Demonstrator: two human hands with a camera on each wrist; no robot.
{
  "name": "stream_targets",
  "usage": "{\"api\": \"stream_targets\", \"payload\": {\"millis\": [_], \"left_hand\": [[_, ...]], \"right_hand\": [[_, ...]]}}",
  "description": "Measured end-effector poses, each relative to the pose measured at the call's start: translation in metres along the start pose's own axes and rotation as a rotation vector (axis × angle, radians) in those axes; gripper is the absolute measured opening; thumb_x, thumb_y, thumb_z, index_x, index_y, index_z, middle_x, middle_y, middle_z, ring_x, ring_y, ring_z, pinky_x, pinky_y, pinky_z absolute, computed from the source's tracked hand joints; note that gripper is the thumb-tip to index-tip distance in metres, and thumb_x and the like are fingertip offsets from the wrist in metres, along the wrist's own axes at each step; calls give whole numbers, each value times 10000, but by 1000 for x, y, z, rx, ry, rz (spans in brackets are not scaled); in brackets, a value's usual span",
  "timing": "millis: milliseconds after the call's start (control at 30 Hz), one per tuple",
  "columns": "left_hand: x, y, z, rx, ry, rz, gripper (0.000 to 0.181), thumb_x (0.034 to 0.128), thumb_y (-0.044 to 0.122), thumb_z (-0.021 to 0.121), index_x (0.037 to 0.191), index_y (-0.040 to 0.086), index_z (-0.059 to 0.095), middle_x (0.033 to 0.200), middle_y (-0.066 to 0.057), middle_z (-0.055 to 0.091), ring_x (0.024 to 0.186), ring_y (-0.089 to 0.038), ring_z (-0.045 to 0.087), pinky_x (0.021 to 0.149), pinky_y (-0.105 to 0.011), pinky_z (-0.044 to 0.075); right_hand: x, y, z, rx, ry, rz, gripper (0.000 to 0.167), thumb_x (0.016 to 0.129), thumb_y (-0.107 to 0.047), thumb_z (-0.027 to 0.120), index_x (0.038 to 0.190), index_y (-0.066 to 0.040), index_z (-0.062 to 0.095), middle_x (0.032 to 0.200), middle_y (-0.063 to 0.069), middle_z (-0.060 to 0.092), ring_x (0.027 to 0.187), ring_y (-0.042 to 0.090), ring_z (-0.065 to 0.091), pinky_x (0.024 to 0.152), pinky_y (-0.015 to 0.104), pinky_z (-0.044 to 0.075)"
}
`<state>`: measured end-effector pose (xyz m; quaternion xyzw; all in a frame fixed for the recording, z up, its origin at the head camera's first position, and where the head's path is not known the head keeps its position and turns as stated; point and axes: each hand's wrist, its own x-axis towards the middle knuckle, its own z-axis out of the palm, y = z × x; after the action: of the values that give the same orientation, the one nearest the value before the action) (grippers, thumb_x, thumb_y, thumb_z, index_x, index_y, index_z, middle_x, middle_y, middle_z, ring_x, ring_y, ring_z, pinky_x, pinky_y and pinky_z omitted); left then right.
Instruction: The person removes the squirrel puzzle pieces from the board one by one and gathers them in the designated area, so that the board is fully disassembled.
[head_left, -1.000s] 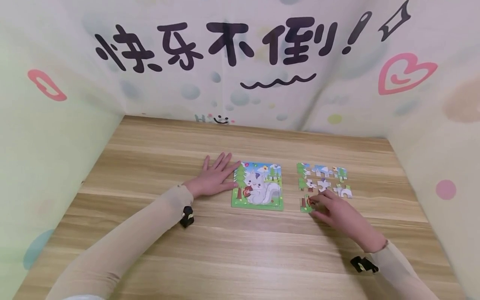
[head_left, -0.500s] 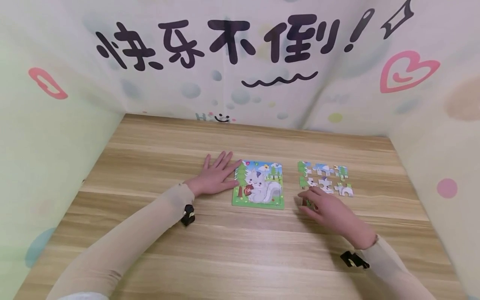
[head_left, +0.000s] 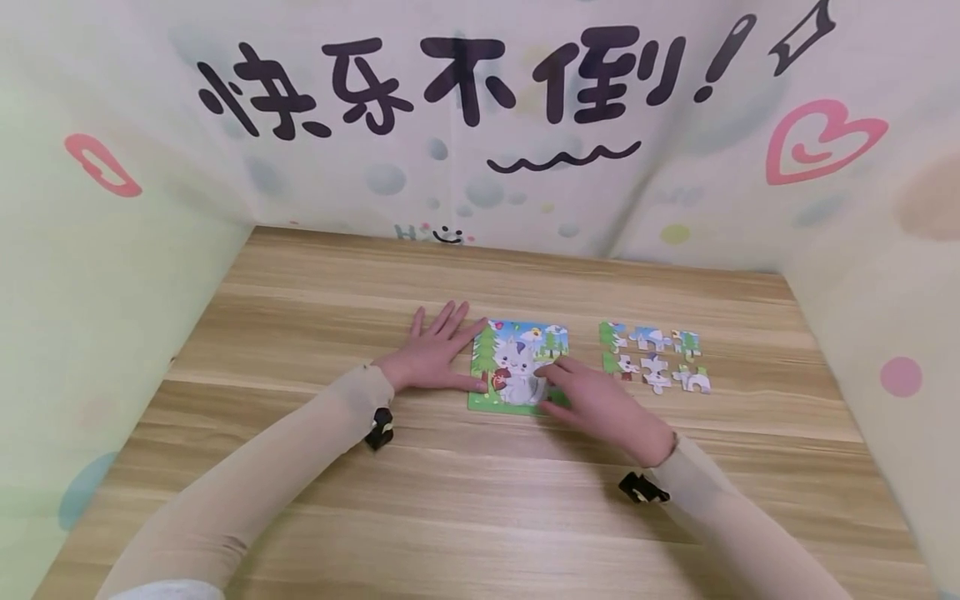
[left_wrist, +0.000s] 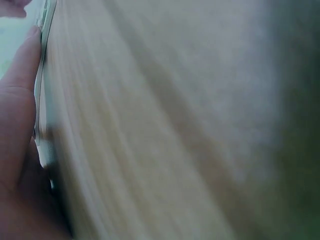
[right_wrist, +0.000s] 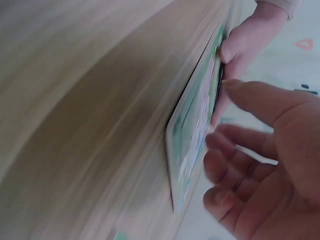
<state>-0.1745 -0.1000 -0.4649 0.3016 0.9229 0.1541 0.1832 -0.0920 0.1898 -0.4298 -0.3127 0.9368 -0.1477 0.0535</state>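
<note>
My left hand (head_left: 429,358) lies with its fingers spread on the table, its thumb and index fingertip on the left edge of a square squirrel puzzle board (head_left: 517,400). My right hand (head_left: 600,400) is over the right side of the board, thumb and index finger facing each other around a puzzle piece that is mostly hidden. In the right wrist view, the right hand's other fingers are loosely curled near the board's (right_wrist: 192,125) edge. To the right, several loose puzzle pieces (head_left: 656,373) lie in two rows, slightly apart.
The wooden table (head_left: 420,517) has printed fabric walls (head_left: 375,183) at its back and sides. Both forearms come in from the near side, each with a black strap at the wrist.
My right hand has picked up the lower-left piece from the loose pieces and moved left with it to the board. The left hand stays in place, its thumb a little further onto the board.
</note>
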Motion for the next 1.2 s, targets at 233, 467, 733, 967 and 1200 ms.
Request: {"api": "stream_targets", "payload": {"millis": [233,467,733,967,1200], "left_hand": [[-2,6,-8,12,1,6,1095,887,736,648,1694,226,112,1746,-158,-71,1600,-350,-132,1197,-687,-156],[-2,7,-9,-1,6,9,1096,886,723,661,1693,214,122,1745,-171,-60,1600,-360,-125,1197,-693,-150],[2,1,-2,31,7,1,1104,884,759,626,1695,236,91,1748,-152,-78,1601,-348,-134,1199,-686,-153],[1,-1,2,30,6,1,1121,869,797,604,1695,251,79,1749,-145,-81,1602,-345,-132,1199,-685,-154],[1,-1,1,25,8,7,1121,873,772,628,1695,232,90,1745,-158,-81,1599,-357,-128,1196,-689,-155]], "right_hand": [[11,-12,3,41,-67,115,592,936,-310,799,1396,-2,590,1057,67,655,762,118,564,669,303,549],[17,-17,4,73,-104,173,566,906,-256,837,1370,-29,608,1032,48,616,746,129,537,629,277,518],[27,-21,-2,156,-183,275,486,885,-221,856,1280,-94,605,985,61,592,751,188,555,622,326,509],[30,-24,-1,188,-216,328,468,897,-203,840,1275,-114,579,988,86,603,742,206,577,598,328,525],[23,-27,3,179,-136,323,469,883,-206,853,1234,-111,557,966,84,576,680,192,555,532,307,488]]}}
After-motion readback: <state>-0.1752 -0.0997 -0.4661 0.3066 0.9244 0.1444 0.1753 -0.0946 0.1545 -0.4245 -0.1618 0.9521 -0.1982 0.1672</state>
